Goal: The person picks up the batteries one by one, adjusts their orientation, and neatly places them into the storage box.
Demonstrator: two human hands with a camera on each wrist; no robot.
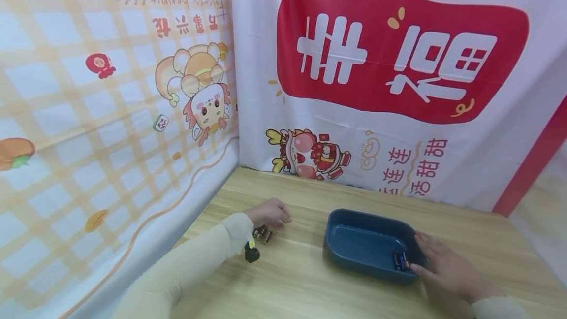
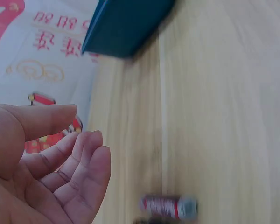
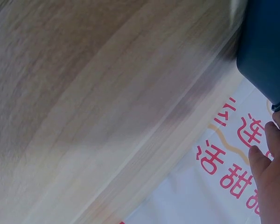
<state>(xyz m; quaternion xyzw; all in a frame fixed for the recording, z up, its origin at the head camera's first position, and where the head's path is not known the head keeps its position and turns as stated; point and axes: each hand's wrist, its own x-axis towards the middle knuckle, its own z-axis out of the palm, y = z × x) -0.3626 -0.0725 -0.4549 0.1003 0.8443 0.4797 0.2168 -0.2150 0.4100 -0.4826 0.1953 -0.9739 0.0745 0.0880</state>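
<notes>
My left hand (image 1: 270,212) hovers over the table's left part, its fingers loosely bent with nothing between them. In the left wrist view, a gap shows between the thumb and fingertips of that hand (image 2: 51,168). Just below it in the head view lie several small batteries (image 1: 263,234); one battery (image 2: 168,206) shows blurred in the left wrist view. My right hand (image 1: 452,267) grips the right end of a dark blue rectangular bin (image 1: 354,215), thumb at the near corner. A few batteries (image 1: 400,261) lie inside the bin, by that end.
The wood-grain table (image 1: 301,279) runs back to a white printed cloth (image 1: 257,63) with red lettering. A checked cloth (image 1: 66,112) hangs along the left side. A black device (image 1: 251,252) sits at my left wrist.
</notes>
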